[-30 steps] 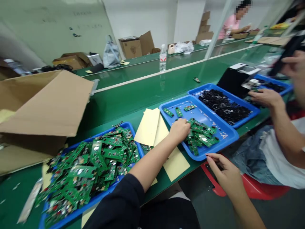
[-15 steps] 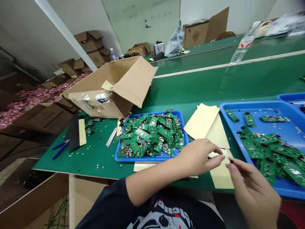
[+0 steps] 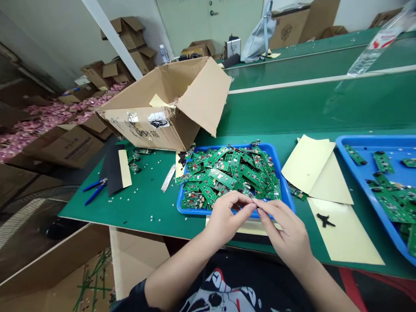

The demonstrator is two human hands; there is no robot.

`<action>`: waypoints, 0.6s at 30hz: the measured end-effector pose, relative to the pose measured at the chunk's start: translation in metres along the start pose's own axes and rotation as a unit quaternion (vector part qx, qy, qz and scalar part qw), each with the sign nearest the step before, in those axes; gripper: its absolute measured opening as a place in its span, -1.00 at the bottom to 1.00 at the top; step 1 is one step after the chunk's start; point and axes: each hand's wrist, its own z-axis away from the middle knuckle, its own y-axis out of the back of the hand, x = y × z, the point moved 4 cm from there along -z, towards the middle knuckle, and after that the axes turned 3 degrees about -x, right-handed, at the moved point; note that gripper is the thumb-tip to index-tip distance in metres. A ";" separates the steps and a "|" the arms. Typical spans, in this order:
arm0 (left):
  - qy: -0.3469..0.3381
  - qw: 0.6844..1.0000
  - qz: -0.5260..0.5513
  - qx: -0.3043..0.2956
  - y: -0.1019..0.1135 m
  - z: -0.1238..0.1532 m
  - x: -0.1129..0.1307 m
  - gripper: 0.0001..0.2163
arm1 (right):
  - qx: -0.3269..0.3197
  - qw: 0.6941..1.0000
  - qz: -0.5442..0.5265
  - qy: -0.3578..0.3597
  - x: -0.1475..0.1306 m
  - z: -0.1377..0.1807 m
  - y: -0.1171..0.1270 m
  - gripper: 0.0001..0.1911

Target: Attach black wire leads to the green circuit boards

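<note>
Over the front edge of the middle blue tray, my left hand and my right hand meet fingertip to fingertip. Both are closed in a pinch on a small black piece, mostly covered by the fingers. Green circuit boards lie heaped in that tray just beyond my hands. To the right of my right hand, several thin black pieces lie in a little pile on a pale yellow sheet.
Another blue tray with circuit boards stands at the right. More yellow sheets lie between the trays. An open cardboard box stands behind, at left. Blue-handled pliers and a black sheet lie on the left.
Both hands have moved left, from over the yellow sheets to the middle tray's front edge, and their fingertips now meet. The pile of black pieces is uncovered. The view has shifted right.
</note>
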 end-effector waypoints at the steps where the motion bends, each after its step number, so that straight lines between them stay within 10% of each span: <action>1: 0.009 1.000 0.019 0.000 0.002 -0.001 -0.002 -0.90 | -0.005 1.000 -0.007 -0.005 -0.001 -0.001 -0.002 -0.72; 11: 0.027 0.998 0.043 -0.025 0.012 -0.002 -0.006 -0.89 | -0.006 1.000 0.004 -0.018 -0.008 -0.006 -0.011 -0.72; 18: -0.167 0.982 -0.076 0.038 0.012 0.007 0.008 -0.91 | -0.003 0.997 -0.015 -0.080 -0.005 0.001 -0.018 -0.85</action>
